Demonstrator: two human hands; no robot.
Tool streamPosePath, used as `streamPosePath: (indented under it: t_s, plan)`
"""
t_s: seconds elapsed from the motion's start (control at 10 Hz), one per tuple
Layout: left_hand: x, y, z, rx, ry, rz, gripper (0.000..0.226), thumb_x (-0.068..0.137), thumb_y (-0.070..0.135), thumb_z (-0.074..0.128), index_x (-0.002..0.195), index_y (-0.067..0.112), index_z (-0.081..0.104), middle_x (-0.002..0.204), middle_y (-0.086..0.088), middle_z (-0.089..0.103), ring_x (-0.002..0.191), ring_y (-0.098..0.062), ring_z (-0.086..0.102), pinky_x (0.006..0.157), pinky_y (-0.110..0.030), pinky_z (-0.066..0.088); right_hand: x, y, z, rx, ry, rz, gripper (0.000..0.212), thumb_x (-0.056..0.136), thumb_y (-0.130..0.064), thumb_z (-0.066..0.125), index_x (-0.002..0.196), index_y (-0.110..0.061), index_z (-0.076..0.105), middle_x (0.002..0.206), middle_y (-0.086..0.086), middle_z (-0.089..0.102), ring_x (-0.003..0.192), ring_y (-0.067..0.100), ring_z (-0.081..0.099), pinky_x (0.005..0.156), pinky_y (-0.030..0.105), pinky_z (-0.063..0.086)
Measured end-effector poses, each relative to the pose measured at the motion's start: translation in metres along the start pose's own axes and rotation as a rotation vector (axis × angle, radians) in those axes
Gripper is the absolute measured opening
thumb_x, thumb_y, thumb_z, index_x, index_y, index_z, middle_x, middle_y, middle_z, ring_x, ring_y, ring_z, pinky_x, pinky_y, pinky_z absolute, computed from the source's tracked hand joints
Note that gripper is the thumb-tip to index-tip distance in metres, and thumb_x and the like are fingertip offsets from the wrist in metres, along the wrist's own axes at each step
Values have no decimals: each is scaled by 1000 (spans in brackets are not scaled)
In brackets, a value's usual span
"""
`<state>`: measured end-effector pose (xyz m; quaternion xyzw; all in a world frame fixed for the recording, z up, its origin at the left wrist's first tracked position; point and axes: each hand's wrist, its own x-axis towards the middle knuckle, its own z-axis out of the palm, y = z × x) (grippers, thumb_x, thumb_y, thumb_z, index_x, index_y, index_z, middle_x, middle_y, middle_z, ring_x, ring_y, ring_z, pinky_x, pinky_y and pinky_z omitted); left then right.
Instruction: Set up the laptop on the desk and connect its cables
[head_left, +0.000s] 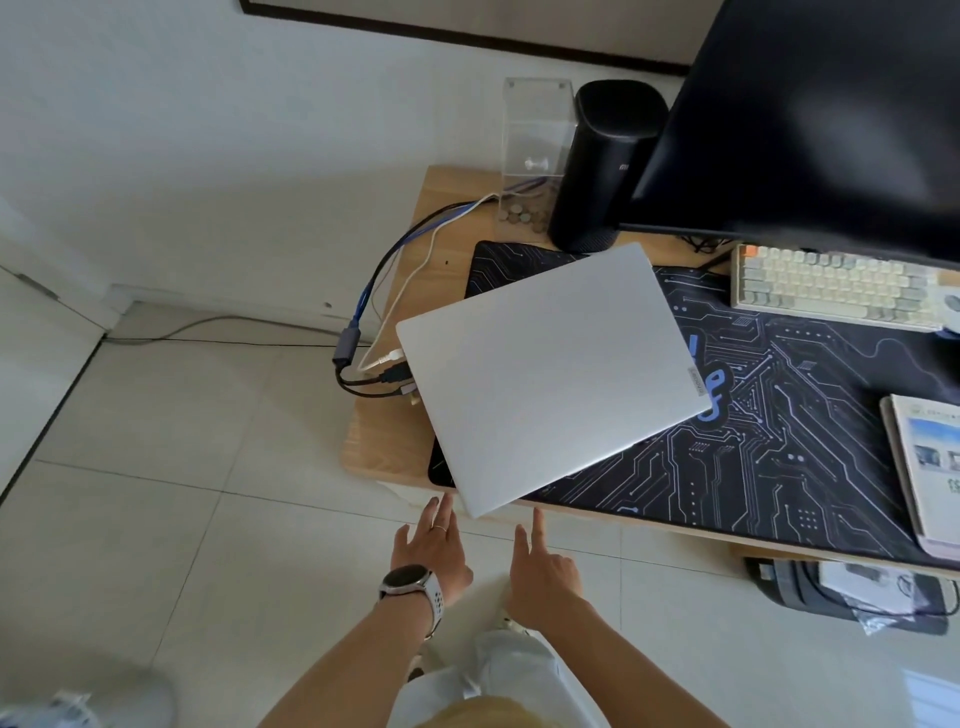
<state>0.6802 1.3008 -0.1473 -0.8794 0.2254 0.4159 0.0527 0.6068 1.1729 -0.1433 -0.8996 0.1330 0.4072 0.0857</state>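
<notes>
A closed silver laptop (550, 376) lies skewed on the dark circuit-pattern desk mat (769, 441), its near corner jutting past the desk's front edge. A white cable (410, 280), a black cable (384, 376) and a grey adapter (347, 347) on blue and black leads meet the laptop's left side. My left hand (434, 545), with a watch on its wrist, hovers just below the near corner with fingers straight, its fingertips at the laptop's edge. My right hand (543, 577) is beside it, index finger extended toward the front edge, holding nothing.
A wooden desk (384, 447) carries a black monitor (810, 119), black cylindrical speaker (602, 166), clear acrylic box with coins (530, 156), keyboard (836, 286) and a booklet (930, 467). A dark bag (841, 587) lies on the tiled floor under the desk.
</notes>
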Motion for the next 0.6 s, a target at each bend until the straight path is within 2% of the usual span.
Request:
streamPosePath:
  t_s: [0.2, 0.3, 0.4, 0.5, 0.6]
  plan:
    - [-15, -1, -6, 59, 106, 84, 63, 92, 27, 41, 150, 17, 19, 161, -4, -8, 147, -19, -9, 115, -49, 17, -10, -3, -4, 159, 85, 39, 79, 89, -21, 48, 152, -19, -1, 158, 12, -23, 99, 27, 63, 75, 30, 52]
    - [-25, 5, -9, 96, 83, 116, 49, 92, 26, 39, 140, 16, 40, 156, -7, 22, 144, -26, 14, 107, -49, 28, -22, 3, -6, 214, 151, 56, 75, 89, -21, 47, 151, -21, 5, 160, 9, -14, 104, 30, 62, 79, 32, 51]
    - [-35, 25, -21, 230, 95, 219, 31, 91, 23, 37, 108, 13, 60, 118, -8, 60, 118, -27, 44, 88, -42, 37, -50, 20, -7, 317, 196, 163, 64, 89, -18, 45, 147, -22, 19, 161, 4, -2, 114, 33, 59, 85, 35, 51]
    - [-51, 45, -31, 282, 234, 324, 26, 89, 16, 38, 96, 13, 63, 102, -8, 66, 99, -27, 57, 80, -38, 36, -69, 35, -7, 357, 263, 219, 56, 89, -18, 44, 142, -22, 27, 161, 5, 1, 113, 33, 60, 87, 36, 52]
    - [-74, 70, -44, 244, 442, 383, 19, 86, 14, 40, 84, 13, 59, 86, -6, 66, 79, -27, 62, 63, -30, 33, -93, 63, -15, 359, 355, 299, 48, 88, -16, 45, 134, -20, 37, 161, 5, -1, 106, 32, 62, 78, 35, 51]
